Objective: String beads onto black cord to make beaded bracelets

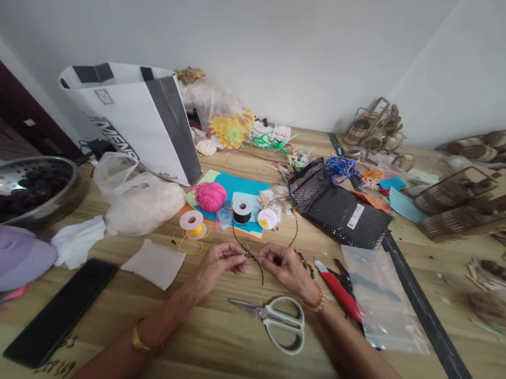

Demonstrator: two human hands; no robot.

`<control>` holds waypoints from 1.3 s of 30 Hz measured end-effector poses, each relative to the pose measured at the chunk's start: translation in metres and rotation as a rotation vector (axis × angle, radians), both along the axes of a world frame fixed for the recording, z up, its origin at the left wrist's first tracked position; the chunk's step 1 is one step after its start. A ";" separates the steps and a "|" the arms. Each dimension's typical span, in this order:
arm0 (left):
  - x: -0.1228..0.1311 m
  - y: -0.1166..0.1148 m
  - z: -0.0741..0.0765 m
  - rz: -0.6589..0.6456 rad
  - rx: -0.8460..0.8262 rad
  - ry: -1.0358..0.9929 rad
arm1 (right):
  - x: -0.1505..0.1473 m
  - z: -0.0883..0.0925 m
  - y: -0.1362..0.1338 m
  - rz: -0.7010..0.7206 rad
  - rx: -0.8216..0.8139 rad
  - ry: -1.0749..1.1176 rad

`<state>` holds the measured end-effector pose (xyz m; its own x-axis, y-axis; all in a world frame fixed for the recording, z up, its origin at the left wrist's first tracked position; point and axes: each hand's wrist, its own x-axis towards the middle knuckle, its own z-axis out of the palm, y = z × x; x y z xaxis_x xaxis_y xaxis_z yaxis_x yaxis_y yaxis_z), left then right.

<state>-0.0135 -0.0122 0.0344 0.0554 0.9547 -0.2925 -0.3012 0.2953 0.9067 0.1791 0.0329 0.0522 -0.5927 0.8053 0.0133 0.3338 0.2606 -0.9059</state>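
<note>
Two hands meet at mid-table over a thin black cord (241, 242). The left hand (219, 264) and right hand (287, 265) each have thumb and forefinger closed in a pinch on it, with the other fingers curled. What sits between the two pinches is too small to tell. The cord runs off toward eleven o'clock to its black spool (242, 209), beside a pink yarn ball (209, 196). Scissors (277, 322) lie at six o'clock of the hands, and red-handled pliers (339, 289) at three. The work probably goes best with the pinches close together, the short span taut, and the slack kept off the scissors.
</note>
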 end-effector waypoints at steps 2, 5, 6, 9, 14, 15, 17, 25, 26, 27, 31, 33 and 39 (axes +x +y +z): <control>0.000 0.000 0.000 0.003 0.018 0.014 | 0.001 0.002 0.000 0.019 0.019 -0.030; -0.001 0.001 0.000 -0.003 0.037 0.045 | 0.003 0.003 0.001 0.048 0.078 -0.093; -0.001 0.001 0.000 -0.008 0.044 0.060 | 0.004 0.004 0.002 0.035 0.115 -0.117; -0.001 0.001 0.001 -0.025 0.056 0.114 | 0.005 0.006 0.000 -0.073 0.210 -0.163; 0.002 -0.001 0.001 -0.068 0.092 0.187 | -0.001 0.012 -0.010 -0.007 0.068 -0.118; 0.003 -0.002 0.001 -0.070 0.109 0.204 | -0.003 0.012 -0.012 0.032 0.050 -0.095; 0.005 -0.004 0.001 -0.074 0.143 0.238 | -0.007 0.011 -0.016 0.061 0.134 -0.060; 0.008 -0.007 0.001 -0.069 0.208 0.282 | -0.007 0.002 -0.011 0.050 0.243 -0.073; 0.007 -0.006 0.002 -0.066 0.199 0.271 | -0.007 0.002 -0.010 0.054 0.234 -0.066; 0.007 -0.005 0.002 -0.065 0.187 0.254 | -0.006 0.002 -0.009 0.055 0.224 -0.061; 0.005 -0.002 0.001 -0.058 0.137 0.172 | -0.006 0.002 -0.008 0.048 0.164 -0.051; 0.003 -0.001 -0.002 -0.048 0.113 0.134 | -0.006 0.001 -0.007 0.046 0.143 -0.045; 0.000 0.001 -0.006 -0.025 0.063 0.015 | -0.007 -0.008 -0.006 -0.008 0.062 -0.002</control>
<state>-0.0134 -0.0111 0.0281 0.0751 0.9696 -0.2327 -0.2806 0.2445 0.9282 0.1724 0.0273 0.0439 -0.5866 0.8075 0.0622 0.3381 0.3140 -0.8872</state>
